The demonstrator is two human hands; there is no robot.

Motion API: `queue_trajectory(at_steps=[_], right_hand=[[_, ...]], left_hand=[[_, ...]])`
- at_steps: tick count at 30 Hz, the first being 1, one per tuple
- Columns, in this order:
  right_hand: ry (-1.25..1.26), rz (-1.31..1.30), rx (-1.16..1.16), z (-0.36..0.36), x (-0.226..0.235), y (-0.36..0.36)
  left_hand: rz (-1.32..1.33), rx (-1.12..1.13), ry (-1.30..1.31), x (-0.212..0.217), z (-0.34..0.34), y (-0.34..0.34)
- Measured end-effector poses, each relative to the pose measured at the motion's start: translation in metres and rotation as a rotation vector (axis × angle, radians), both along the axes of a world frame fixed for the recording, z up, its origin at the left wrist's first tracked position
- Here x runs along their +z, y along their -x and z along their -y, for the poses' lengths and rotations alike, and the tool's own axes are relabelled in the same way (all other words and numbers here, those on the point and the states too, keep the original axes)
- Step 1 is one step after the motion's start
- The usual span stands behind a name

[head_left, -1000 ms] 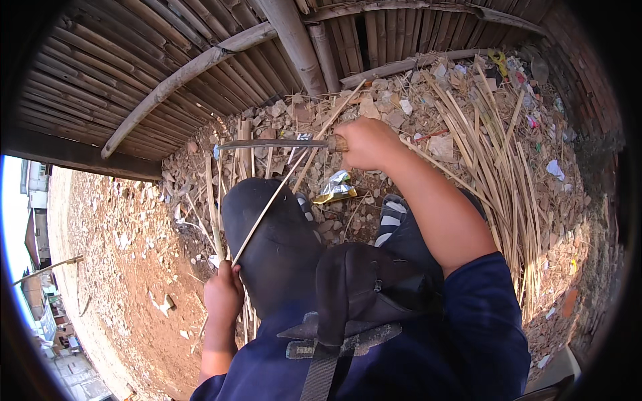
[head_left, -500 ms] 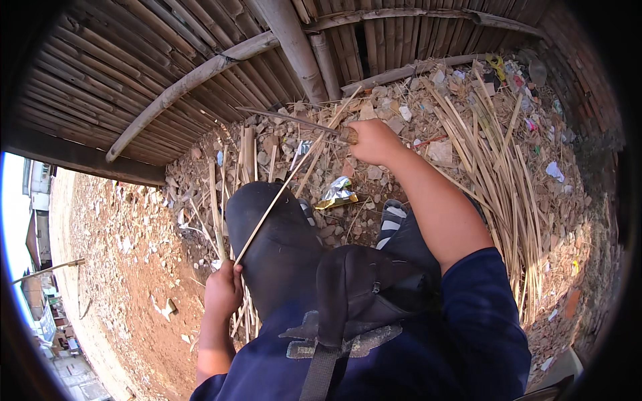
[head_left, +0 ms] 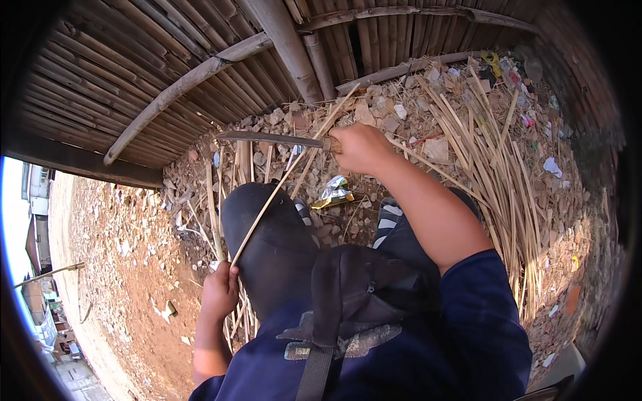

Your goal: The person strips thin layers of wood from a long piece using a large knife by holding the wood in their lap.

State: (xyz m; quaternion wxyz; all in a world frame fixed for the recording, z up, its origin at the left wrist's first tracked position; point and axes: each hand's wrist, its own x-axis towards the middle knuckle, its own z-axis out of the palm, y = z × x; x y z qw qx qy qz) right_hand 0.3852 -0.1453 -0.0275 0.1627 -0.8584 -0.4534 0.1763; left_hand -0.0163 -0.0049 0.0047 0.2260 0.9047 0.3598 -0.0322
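Observation:
My left hand [head_left: 219, 292] grips the near end of a long thin bamboo strip [head_left: 281, 184] that slants up and away over my dark-trousered knee [head_left: 264, 234]. My right hand [head_left: 361, 146] is closed on the handle of a long knife [head_left: 271, 138]. Its blade points left and lies across the strip near the strip's far end. My sandalled feet [head_left: 388, 214] rest on rubble below the blade.
Cut bamboo strips [head_left: 508, 174] lie heaped on stones and rubble to the right. A bamboo slat wall [head_left: 134, 73] with thick poles [head_left: 284, 40] rises ahead. A crumpled shiny wrapper [head_left: 332, 194] lies by my feet. Bare reddish dirt [head_left: 127, 267] slopes away on the left.
My right hand has drawn the knife slightly right and nearer along the strip, the blade staying level. The left hand keeps its hold on the strip's near end.

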Motion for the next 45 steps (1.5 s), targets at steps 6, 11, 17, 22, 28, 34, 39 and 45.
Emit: queue_trajectory(at_steps=[6,11,17,22,28,34,39,45], right_hand=[[-0.039,-0.070,-0.208,0.009,-0.032,-0.032],[-0.060,-0.134,-0.090,0.000,-0.007,-0.007],[-0.226,-0.111,-0.273,0.011,-0.035,-0.041],[-0.171,-0.047,-0.129,0.003,-0.016,-0.019],[-0.204,-0.096,-0.267,0.001,-0.025,-0.032],[-0.043,-0.166,-0.228,0.008,-0.036,-0.046],[0.011,-0.019,-0.228,0.012,-0.024,-0.038],[-0.125,-0.001,-0.091,0.011,-0.005,-0.019]], left_hand=[[0.025,0.010,0.036,-0.003,-0.001,-0.007],[-0.026,-0.003,0.034,0.003,-0.004,-0.002],[0.035,-0.022,0.082,0.002,-0.007,-0.009],[0.034,-0.028,0.045,-0.005,-0.008,-0.001],[0.007,-0.054,0.048,-0.003,-0.019,0.001],[-0.048,-0.042,-0.030,0.001,-0.009,-0.010],[-0.080,-0.031,-0.073,0.014,-0.006,-0.007],[-0.056,-0.062,0.044,0.014,-0.014,-0.005]])
